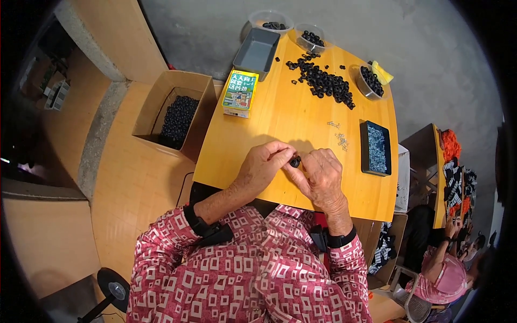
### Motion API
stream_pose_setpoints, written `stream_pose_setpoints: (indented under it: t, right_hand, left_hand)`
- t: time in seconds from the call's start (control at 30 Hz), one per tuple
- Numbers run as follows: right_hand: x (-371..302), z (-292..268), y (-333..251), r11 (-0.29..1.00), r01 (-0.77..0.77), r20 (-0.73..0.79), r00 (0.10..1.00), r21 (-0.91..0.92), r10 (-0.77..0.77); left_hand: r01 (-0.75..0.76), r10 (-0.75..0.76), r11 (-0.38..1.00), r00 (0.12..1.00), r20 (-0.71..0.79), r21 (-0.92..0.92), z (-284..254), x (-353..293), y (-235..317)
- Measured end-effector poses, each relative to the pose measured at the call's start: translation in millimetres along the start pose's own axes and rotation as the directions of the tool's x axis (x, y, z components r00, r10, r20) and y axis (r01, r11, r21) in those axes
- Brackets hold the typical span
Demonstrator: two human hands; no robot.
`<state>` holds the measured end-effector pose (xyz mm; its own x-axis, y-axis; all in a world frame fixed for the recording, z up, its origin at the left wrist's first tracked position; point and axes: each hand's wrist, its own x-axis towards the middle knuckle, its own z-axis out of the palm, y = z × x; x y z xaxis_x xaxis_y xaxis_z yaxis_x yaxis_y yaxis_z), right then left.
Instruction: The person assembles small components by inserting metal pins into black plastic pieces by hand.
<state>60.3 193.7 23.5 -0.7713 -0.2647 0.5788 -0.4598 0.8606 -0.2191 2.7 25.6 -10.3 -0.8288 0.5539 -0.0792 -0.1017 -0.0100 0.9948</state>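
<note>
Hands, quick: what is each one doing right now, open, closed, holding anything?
Left hand: closed, fingertips pinching the small black ring.
Right hand: closed, fingertips on the same small black ring, over the wooden table.

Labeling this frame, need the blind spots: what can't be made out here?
Head view only:
- small black part: mostly hidden by fingers of left hand and right hand; shape unclear.
- dark tray: contents too small to identify.
- tiny metal bits on the table: too small.
- cardboard box: near wall hides part of its load.
</note>
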Motion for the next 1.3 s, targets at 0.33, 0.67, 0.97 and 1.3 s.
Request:
stream_pose_setpoints:
  t: [0.33,0.67,0.97,1.3]
  right_hand:
    - [1,-21,-8,1.000,0.013,0.106,0.994,-0.024,-0.011]
    - [-3,-37,0,0.806,-0.315,0.267,0.942,0.501,0.202]
    - [-3,-37,-19,0.850,-0.290,0.139,0.957,0.440,0.255]
    - [-6,-34,-24,0.783,-0.394,0.138,0.916,0.481,0.376]
  left_hand:
    - [0.237,-0.181,0.912,0.965,0.192,-0.335,-6,-10,7]
    - [0.367,-0.228,0.770,0.922,0.313,-0.522,-6,-13,10]
    - [0.213,-0.086,0.830,0.962,0.259,-0.515,-8,-17,6]
    - [0.213,-0.117,0.858,0.967,0.227,-0.466,-6,-19,15]
